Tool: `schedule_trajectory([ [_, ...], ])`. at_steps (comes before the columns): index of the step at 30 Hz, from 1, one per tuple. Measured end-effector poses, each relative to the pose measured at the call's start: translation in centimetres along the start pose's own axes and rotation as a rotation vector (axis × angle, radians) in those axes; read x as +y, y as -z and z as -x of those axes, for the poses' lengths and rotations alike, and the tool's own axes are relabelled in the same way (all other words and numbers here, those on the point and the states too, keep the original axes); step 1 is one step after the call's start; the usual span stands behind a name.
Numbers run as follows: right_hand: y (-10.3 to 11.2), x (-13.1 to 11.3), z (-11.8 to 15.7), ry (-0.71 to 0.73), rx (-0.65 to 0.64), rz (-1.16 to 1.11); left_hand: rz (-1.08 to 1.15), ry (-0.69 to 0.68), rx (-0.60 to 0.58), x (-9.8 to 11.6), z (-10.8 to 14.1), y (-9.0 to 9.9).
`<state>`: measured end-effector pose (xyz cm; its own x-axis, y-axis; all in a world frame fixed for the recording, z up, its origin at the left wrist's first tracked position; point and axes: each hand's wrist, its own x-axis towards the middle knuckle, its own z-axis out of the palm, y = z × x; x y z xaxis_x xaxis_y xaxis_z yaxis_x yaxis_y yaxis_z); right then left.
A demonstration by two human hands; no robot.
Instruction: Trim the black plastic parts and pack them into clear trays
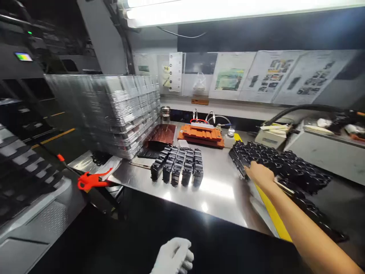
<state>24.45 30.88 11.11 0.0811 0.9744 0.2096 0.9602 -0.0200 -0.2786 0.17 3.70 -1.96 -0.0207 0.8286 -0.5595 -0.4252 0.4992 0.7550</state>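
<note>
Head view: gloved left hand (173, 255) hung half-curled, empty; right hand (260, 174) met black tray (285, 163), grip unclear; level handling seemed wise.

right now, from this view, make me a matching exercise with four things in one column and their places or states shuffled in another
Column one
1. right hand
2. left hand
3. red air gun
4. orange fixture

Column two
A. toward the back of the metal bench, beyond the rows of black plastic parts
B. in a white glove, fingers curled, low in the picture
C. at the near edge of the black moulded tray
D. at the bench's left front edge

Right pairs: 1-C, 2-B, 3-D, 4-A
</note>
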Motion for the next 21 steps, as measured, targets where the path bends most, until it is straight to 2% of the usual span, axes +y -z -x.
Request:
schedule_trajectory([
  [2, -0.8, 1.4, 1.5, -0.077, -0.111, 0.136, -0.048, 0.007, -0.06, 0.5, -0.5, -0.9],
  [4, -1.7, 2.5, 4.1, -0.072, -0.185, 0.15, -0.05, -0.035, -0.08, 1.1, -1.1, -2.1],
  [7, -3.0, 3.1, 10.1, -0.027, -0.253, -0.079, -0.03, -0.107, -0.059, 2.3, -2.2, -3.6],
  [9, -3.5, 2.7, 14.7, 0.02, -0.31, -0.276, -0.115, -0.151, -0.038, 2.9, -3.0, -4.3],
  [12, -3.3, 1.3, 19.7, 0.16, -0.51, -0.47, -0.307, -0.279, -0.051, 3.6, -3.7, -4.8],
  [14, -3.0, 0.5, 20.8, 0.289, -0.639, -0.533, -0.398, -0.363, -0.084, 3.9, -3.6, -5.0],
  [15, -2.8, 0.3, 20.6, 0.323, -0.642, -0.541, -0.436, -0.381, -0.103, 3.9, -3.4, -5.1],
  [19, -3.3, 0.7, 17.7, 0.246, -0.351, -0.354, -0.558, -0.312, -0.148, 3.6, -2.0, -4.7],
  [21, -4.2, 0.8, 16.4, 0.276, -0.293, -0.243, -0.585, -0.29, -0.144, 3.2, -1.6, -4.4],
])
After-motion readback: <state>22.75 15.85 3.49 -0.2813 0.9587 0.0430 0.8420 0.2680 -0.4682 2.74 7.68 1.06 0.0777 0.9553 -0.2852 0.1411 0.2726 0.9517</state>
